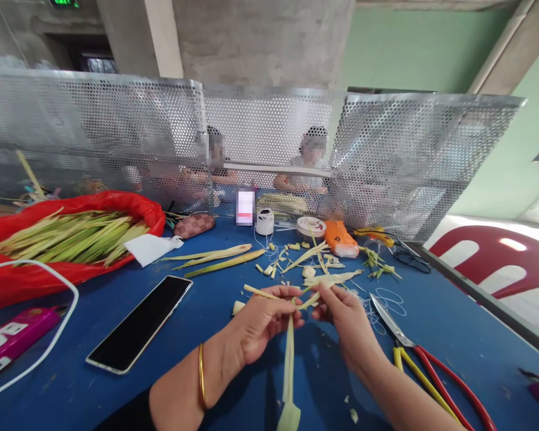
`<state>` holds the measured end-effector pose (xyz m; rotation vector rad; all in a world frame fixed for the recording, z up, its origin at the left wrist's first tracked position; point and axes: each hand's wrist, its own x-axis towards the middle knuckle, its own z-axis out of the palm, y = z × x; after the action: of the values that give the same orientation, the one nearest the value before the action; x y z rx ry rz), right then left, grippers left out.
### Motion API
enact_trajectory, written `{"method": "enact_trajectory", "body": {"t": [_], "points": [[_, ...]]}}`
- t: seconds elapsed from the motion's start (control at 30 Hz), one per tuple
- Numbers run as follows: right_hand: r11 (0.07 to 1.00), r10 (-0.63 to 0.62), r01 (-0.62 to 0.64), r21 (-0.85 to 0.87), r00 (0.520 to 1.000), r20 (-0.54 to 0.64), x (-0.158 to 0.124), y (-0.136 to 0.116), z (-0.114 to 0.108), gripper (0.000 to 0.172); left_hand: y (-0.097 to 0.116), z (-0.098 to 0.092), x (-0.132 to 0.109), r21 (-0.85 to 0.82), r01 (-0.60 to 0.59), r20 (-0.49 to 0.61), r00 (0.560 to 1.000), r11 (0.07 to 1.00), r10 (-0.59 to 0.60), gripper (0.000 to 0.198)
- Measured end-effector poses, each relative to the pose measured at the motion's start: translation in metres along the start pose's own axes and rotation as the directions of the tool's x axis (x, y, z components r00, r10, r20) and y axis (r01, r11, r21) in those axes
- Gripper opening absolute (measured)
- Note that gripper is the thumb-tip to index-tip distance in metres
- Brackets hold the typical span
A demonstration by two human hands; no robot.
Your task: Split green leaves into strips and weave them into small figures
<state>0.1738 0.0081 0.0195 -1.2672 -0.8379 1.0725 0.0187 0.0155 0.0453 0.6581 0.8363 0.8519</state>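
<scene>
Left hand [260, 323] and right hand [348, 317] each closed in a fingertip pinch on the palm-leaf strip [288, 359] above the worktop [206, 311]; recommend a flat, taut, aligned fold.

pale green leaf strip [288, 359]; blue table [215, 311]

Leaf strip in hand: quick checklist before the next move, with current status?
1. Grip: left hand and right hand both pinch the leaf strip at its upper end. Ok.
2. Tail: the strip hangs down free above the table. Ok.
3. Scissors clear of hands: the tip lies close beside the right hand. Not ok.
4. Phone clear: it lies apart, left of the left hand. Ok.
5. Shape of the strip between the fingers: hidden. Cannot tell.
</scene>
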Motion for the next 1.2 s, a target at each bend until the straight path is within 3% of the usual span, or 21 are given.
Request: {"method": "enact_trajectory", "body": {"t": [0.1, 0.13, 0.17, 0.23, 0.3, 0.37, 0.47, 0.6, 0.73, 0.83, 0.9, 1.0, 1.2], "points": [[0.981, -0.178, 0.153, -0.116, 0.953, -0.245, 0.009, 0.0, -0.007, 0.047, 0.002, -0.001, -0.001, 0.018, -0.018, 0.061, 0.998, 1.0, 0.017, 0.016], [0.96, -0.25, 0.202, -0.193, 0.931, -0.267, 0.011, -0.001, -0.01, 0.043, 0.001, -0.001, -0.001, 0.033, -0.039, 0.06, 0.998, 0.999, 0.037, 0.016], [0.93, -0.308, 0.24, -0.278, 0.923, -0.231, 0.011, -0.003, -0.012, 0.039, 0.001, -0.001, 0.0, 0.052, -0.064, 0.05, 0.997, 0.997, 0.061, 0.017], [0.869, -0.329, 0.294, -0.398, 0.944, -0.02, 0.008, -0.006, -0.012, 0.04, 0.0, -0.001, 0.0, 0.094, -0.116, 0.029, 0.993, 0.989, 0.114, 0.019], [0.878, -0.224, 0.283, -0.385, 0.956, 0.191, 0.002, -0.008, -0.009, 0.045, -0.001, -0.001, -0.001, 0.144, -0.141, 0.043, 0.99, 0.98, 0.136, 0.023], [0.947, -0.093, 0.174, -0.269, 0.953, 0.287, -0.005, -0.009, -0.005, 0.043, -0.002, 0.0, -0.002, 0.196, -0.124, 0.086, 0.99, 0.973, 0.109, 0.024], [0.996, -0.025, 0.044, -0.079, 0.974, 0.224, -0.01, -0.01, 0.001, 0.032, -0.004, 0.002, -0.003, 0.237, -0.063, 0.087, 0.995, 0.969, 0.044, 0.022], [0.989, -0.138, 0.141, -0.045, 0.989, 0.059, -0.009, -0.015, 0.005, 0.024, -0.01, 0.004, -0.001, 0.266, -0.055, -0.029, 0.997, 0.962, 0.065, 0.027], [0.983, -0.153, 0.161, -0.088, 0.984, 0.089, -0.009, -0.016, 0.006, 0.024, -0.013, 0.002, -0.003, 0.51, -0.188, -0.088, 0.959, 0.839, 0.269, 0.037], [0.973, -0.186, 0.195, -0.125, 0.979, 0.086, -0.01, -0.012, 0.006, 0.027, -0.013, 0.002, -0.007, 0.642, -0.284, -0.025, 0.921, 0.712, 0.389, 0.039], [0.966, -0.201, 0.212, -0.146, 0.976, 0.086, -0.011, -0.008, 0.005, 0.028, -0.012, 0.004, -0.008, 0.598, -0.292, 0.067, 0.946, 0.746, 0.317, 0.04], [0.967, -0.203, 0.213, -0.141, 0.975, 0.087, -0.012, -0.006, 0.005, 0.028, -0.014, 0.007, -0.006, 0.434, -0.219, 0.166, 0.973, 0.874, 0.161, 0.036], [0.963, -0.243, 0.256, -0.08, 0.959, 0.146, -0.011, -0.009, 0.006, 0.021, -0.017, 0.005, -0.004, 0.293, -0.007, 0.037, 0.999, 0.956, -0.004, 0.036]]}}
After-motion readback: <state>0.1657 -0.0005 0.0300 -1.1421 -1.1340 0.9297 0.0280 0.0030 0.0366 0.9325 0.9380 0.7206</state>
